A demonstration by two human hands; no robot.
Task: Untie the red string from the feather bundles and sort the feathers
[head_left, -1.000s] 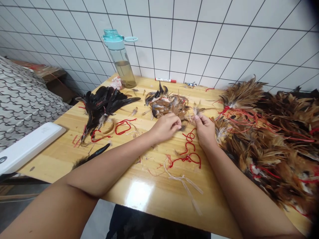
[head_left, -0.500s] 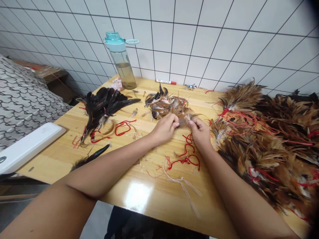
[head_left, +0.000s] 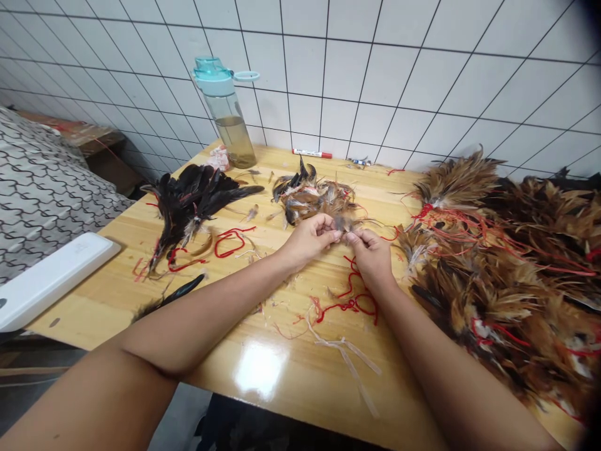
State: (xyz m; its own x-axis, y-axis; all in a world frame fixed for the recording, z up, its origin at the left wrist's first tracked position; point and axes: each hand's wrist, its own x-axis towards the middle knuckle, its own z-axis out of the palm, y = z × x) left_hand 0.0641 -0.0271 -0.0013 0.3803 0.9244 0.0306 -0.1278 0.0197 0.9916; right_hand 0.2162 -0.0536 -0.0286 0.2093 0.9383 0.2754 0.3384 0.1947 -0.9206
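Observation:
My left hand (head_left: 310, 239) and my right hand (head_left: 373, 255) meet over the middle of the table, thumbs and fingers pinched close together. Between their fingertips is a small greyish-brown feather (head_left: 346, 223), its lower end hidden by the fingers. Just beyond my left hand lies a loose heap of mixed brown and dark feathers (head_left: 319, 197). Tangled red string (head_left: 350, 305) rests on the wood below my right hand, with pale ribbon strips (head_left: 352, 357) nearer the front edge.
Black feathers (head_left: 192, 194) lie at the left with a red cord (head_left: 230, 241) beside them. Brown feather bundles (head_left: 498, 275) tied in red cover the right side. A water bottle (head_left: 230, 119) and red marker (head_left: 312, 153) are by the tiled wall. A white device (head_left: 56, 282) juts over the left edge.
My hands have drawn closer together, fingertips now nearly touching around the feather. My left hand has turned slightly so its thumb shows more. The things on the table stay put.

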